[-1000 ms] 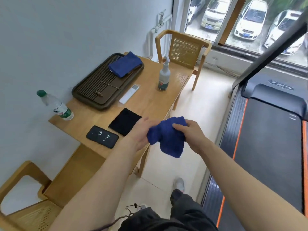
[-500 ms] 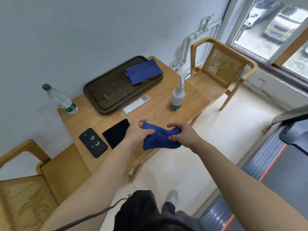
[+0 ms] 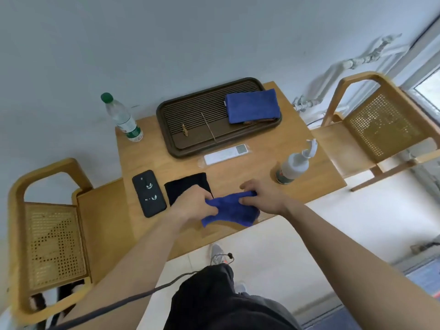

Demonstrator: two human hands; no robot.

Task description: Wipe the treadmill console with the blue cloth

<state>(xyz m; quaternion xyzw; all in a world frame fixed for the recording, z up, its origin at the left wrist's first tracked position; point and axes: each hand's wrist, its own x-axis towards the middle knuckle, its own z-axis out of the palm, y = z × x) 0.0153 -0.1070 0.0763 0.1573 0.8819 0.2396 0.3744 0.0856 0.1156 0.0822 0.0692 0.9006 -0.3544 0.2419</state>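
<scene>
A crumpled blue cloth (image 3: 229, 210) is stretched between both my hands, low over the front edge of the wooden table (image 3: 250, 177). My left hand (image 3: 192, 204) grips its left end and my right hand (image 3: 258, 197) pinches its right end. The treadmill console is out of view; only a sliver of the treadmill's edge (image 3: 426, 277) shows at the lower right.
On the table stand a water bottle (image 3: 122, 119), a dark tray (image 3: 188, 129) holding a second folded blue cloth (image 3: 252, 106), a white remote (image 3: 226, 154), a spray bottle (image 3: 295, 163), a black phone (image 3: 148, 192) and a black cloth (image 3: 184, 185). Wooden chairs (image 3: 51, 239) (image 3: 381, 125) flank the table.
My view has swung left from the treadmill to the table. Both hands have carried the blue cloth down to the table's front edge, still holding it between them.
</scene>
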